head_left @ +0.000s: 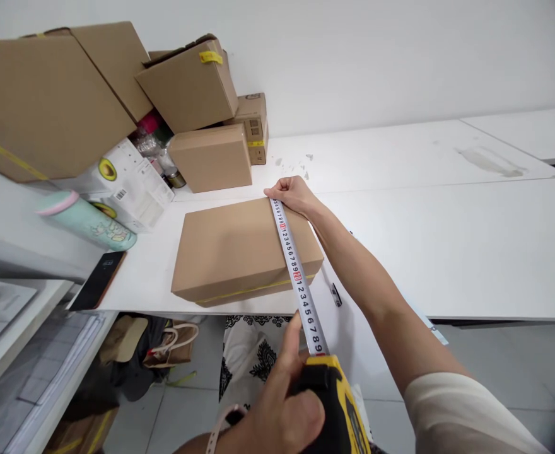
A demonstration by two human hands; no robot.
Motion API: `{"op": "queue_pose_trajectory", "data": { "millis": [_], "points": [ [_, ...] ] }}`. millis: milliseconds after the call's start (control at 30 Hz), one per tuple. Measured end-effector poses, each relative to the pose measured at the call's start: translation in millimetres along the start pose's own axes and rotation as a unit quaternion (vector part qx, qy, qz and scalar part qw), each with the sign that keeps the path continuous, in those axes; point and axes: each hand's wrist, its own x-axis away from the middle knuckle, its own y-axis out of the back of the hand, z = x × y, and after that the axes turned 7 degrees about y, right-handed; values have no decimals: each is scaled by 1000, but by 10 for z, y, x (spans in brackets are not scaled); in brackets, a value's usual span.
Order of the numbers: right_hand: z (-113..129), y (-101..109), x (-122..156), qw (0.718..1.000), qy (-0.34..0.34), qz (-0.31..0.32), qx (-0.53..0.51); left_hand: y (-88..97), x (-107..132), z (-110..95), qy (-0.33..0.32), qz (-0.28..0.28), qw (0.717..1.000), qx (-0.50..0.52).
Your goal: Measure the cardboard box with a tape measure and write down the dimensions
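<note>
A flat brown cardboard box lies on the white table near its front edge. A white measuring tape blade runs across the box's right side from far edge to near edge and beyond. My right hand pinches the tape's end at the box's far right corner, fingers closed. Below the table edge, my left hand grips the yellow and black tape measure case, thumb resting along the blade.
Stacked cardboard boxes stand at the back left with a white avocado-print carton. A mint bottle and a dark phone lie at the left. A pen lies by the box. Bags sit under the table.
</note>
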Motion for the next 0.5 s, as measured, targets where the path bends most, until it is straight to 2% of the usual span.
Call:
{"op": "queue_pose_trajectory", "data": {
  "millis": [167,233,333,500],
  "points": [
    [18,0,2,1000,-7,2,3,21,-191,-200,20,-60,998,14],
    [24,0,4,1000,-9,3,3,60,-282,-261,7,-75,997,17],
    [34,3,12,1000,-7,4,5,106,-364,-321,-12,-84,996,20],
    [47,4,23,1000,-8,4,3,115,-366,-350,8,-92,995,24]
  ]
}}
